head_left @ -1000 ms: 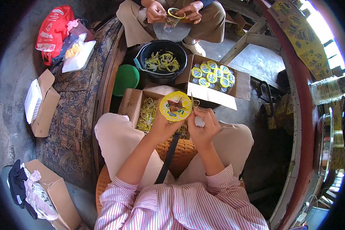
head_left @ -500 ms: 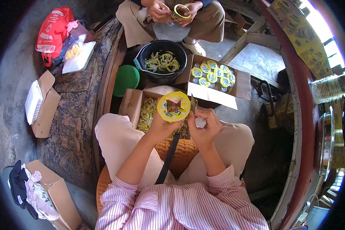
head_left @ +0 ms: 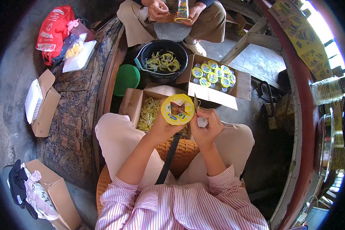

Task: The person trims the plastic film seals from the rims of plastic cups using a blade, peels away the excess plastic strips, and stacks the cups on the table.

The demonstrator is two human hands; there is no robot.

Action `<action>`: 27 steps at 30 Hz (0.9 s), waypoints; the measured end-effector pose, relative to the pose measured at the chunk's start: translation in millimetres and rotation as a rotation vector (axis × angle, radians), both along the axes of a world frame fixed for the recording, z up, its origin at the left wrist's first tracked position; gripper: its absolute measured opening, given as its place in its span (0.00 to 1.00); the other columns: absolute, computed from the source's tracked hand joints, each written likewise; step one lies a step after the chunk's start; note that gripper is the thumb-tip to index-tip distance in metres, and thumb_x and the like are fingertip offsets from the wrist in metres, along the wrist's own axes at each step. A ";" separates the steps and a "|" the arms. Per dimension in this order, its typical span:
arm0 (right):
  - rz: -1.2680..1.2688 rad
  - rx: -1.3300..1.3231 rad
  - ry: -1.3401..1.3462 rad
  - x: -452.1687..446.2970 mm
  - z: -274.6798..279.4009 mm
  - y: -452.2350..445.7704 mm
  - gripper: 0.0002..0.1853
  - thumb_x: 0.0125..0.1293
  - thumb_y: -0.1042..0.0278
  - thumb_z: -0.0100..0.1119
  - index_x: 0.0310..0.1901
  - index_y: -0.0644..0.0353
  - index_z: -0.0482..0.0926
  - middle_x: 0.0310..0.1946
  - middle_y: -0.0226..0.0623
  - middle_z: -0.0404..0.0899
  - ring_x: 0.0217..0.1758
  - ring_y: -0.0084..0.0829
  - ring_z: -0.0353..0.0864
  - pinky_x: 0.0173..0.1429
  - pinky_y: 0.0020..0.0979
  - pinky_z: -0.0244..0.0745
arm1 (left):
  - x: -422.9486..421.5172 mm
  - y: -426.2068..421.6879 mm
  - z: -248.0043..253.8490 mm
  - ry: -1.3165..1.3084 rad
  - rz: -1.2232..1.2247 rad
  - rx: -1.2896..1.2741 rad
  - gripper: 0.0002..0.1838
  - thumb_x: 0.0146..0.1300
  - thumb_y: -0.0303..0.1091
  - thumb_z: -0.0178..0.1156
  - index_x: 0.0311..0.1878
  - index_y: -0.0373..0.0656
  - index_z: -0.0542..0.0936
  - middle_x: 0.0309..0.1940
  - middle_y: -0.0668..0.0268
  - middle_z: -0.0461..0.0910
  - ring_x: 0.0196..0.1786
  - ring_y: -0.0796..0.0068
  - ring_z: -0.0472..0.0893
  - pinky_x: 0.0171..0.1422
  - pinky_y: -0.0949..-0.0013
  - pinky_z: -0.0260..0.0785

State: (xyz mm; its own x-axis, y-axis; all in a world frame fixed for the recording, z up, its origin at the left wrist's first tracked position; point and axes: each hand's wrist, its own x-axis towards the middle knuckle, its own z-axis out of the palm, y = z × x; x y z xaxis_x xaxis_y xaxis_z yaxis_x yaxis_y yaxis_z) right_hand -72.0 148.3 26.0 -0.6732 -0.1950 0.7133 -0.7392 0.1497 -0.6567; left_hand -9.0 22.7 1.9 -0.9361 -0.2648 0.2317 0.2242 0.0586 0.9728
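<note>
My left hand (head_left: 162, 127) is wrapped round a plastic drink cup, its yellow printed lid (head_left: 168, 111) facing up. A star-shaped opening in the middle of the lid shows a reddish-brown inside. Just right of the cup, my right hand (head_left: 207, 126) pinches a small knife (head_left: 196, 102), its thin blade pointing away from me and apart from the lid. A white piece (head_left: 202, 122) shows at the right hand's palm; whether it is the knife's handle I cannot tell. Under my hands stands a cardboard box (head_left: 131, 102) of yellow lid strips (head_left: 150, 109).
A black bucket (head_left: 142, 57) with yellow strips stands ahead, beside a green basin (head_left: 126, 79). To its right, a carton (head_left: 242, 85) holds several yellow-lidded cups (head_left: 214, 73). Opposite sits a person whose hands (head_left: 195, 13) hold another cup. A red post (head_left: 306, 115) rises at right.
My left hand has shifted the cup slightly right and down, turning it a little. The knife stays beside it. The other person has tipped their cup so its side shows.
</note>
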 end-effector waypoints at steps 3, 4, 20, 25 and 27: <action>0.023 0.012 -0.025 -1.3 3.6 2.4 0.08 0.43 0.85 0.62 0.28 0.66 0.75 0.22 0.42 0.76 0.23 0.32 0.76 0.28 0.25 0.70 | 1.2 1.9 0.1 -0.052 -0.012 0.112 0.30 0.46 0.27 0.65 0.54 0.37 0.65 0.49 0.60 0.67 0.53 0.69 0.70 0.58 0.68 0.62; 0.029 0.024 -0.016 -2.4 4.9 3.1 0.08 0.43 0.85 0.61 0.28 0.66 0.75 0.22 0.42 0.75 0.23 0.32 0.76 0.28 0.25 0.70 | 1.3 1.0 -0.6 -0.065 -0.028 0.078 0.31 0.46 0.27 0.65 0.54 0.37 0.64 0.49 0.60 0.67 0.53 0.69 0.70 0.58 0.68 0.62; 0.053 -0.015 -0.078 -2.5 2.1 5.9 0.08 0.44 0.83 0.63 0.27 0.65 0.75 0.22 0.40 0.75 0.24 0.30 0.75 0.29 0.25 0.69 | 1.5 0.9 9.0 -0.144 -0.068 0.263 0.33 0.46 0.23 0.63 0.56 0.38 0.60 0.51 0.62 0.68 0.54 0.75 0.70 0.58 0.70 0.64; -0.017 -0.018 0.010 -0.1 -0.5 2.9 0.08 0.43 0.83 0.63 0.27 0.65 0.75 0.22 0.41 0.75 0.22 0.32 0.75 0.27 0.25 0.69 | -2.2 4.8 0.7 0.012 0.015 0.208 0.34 0.49 0.21 0.61 0.59 0.38 0.56 0.53 0.61 0.67 0.56 0.75 0.69 0.59 0.69 0.63; -0.048 -0.006 0.041 1.8 -0.1 2.2 0.09 0.43 0.83 0.63 0.28 0.64 0.75 0.22 0.41 0.75 0.22 0.32 0.75 0.27 0.25 0.69 | -1.6 7.6 -2.0 -0.052 0.007 0.264 0.34 0.50 0.21 0.59 0.59 0.38 0.55 0.54 0.61 0.66 0.56 0.74 0.69 0.60 0.69 0.62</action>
State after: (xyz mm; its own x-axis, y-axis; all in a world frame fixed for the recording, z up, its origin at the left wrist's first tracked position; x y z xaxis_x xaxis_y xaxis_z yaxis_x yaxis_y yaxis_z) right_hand -70.2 150.5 25.8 -0.6520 -0.1585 0.7415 -0.7574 0.1815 -0.6272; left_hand -10.6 30.2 -0.2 -0.9429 -0.3159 0.1057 0.1742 -0.1972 0.9648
